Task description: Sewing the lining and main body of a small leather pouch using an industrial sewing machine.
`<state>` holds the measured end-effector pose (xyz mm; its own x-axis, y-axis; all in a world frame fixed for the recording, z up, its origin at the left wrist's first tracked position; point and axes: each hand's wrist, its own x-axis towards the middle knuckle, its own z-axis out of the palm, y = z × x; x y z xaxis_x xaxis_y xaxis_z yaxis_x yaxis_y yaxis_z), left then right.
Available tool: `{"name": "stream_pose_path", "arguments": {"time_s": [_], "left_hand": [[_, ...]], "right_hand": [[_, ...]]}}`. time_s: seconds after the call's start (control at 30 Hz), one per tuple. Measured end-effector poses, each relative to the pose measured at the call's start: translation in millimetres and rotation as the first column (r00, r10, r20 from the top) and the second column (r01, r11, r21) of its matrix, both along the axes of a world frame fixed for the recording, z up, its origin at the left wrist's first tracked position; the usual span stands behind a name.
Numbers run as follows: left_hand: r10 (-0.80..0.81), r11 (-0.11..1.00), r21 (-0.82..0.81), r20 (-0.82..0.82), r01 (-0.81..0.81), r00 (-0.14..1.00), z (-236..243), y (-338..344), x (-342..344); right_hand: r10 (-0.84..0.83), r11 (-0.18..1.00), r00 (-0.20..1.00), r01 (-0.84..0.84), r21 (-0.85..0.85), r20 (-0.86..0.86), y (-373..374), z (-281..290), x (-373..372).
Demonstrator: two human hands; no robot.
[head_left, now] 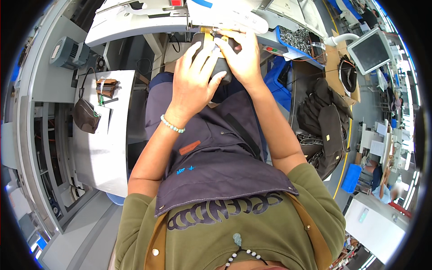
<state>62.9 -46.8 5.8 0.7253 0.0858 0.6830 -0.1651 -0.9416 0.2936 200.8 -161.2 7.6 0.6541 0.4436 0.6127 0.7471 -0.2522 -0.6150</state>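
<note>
Forearms (pixel 150 155) convergent, each grip (pixel 193 81) on dark piece (pixel 221 68)

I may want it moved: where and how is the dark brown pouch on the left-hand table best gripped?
Probably the brown pouch by its wide body, from above: it lies on the white table, its strap is thin, and white paper crowds its right side.

I take this for a factory workshop: a white machine (pixel 229 18) stands ahead of me, a grey finned motor (pixel 67 53) sits off to my left, and a blue tray (pixel 278 38) of small metal parts (pixel 294 39) lies at right. Farther right I see a monitor (pixel 370 50), piled dark fabric goods (pixel 326 130), a yellow floor line (pixel 344 173) and another person (pixel 383 191) among worktables (pixel 375 227).
</note>
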Motion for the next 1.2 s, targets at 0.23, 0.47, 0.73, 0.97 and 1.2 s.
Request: {"name": "stream_pose_path", "arguments": {"time_s": [0.23, 0.47, 0.73, 0.97, 1.2], "left_hand": [[0.031, 0.998, 0.049, -0.052, -0.028, 0.998, 5.4, -4.7, -1.9], [0.031, 0.998, 0.065, -0.096, -0.025, 0.995, 5.2, -8.5, -3.7], [0.054, 0.996, 0.076, -0.086, -0.048, 0.995, 5.5, -6.9, -1.8], [0.072, 0.991, 0.12, -0.106, -0.059, 0.992, 9.9, -9.1, 0.4], [0.096, 0.978, 0.193, -0.108, -0.074, 0.99, 15.5, -8.8, 1.6]], "right_hand": [[-0.077, 0.994, 0.997, 0.076, 0.078, 0.006, 9.7, -1.5, 2.6], [-0.029, 0.999, 0.999, 0.029, -0.012, 0.02, 9.1, 7.5, 4.0], [0.118, 0.99, 0.991, -0.112, -0.09, 0.062, 3.8, 21.3, 28.9], [0.315, 0.854, 0.878, -0.428, -0.296, -0.359, -8.5, 62.7, 65.2], [0.175, 0.502, 0.763, -0.613, -0.61, -0.622, 20.8, 85.1, 99.4]]}}
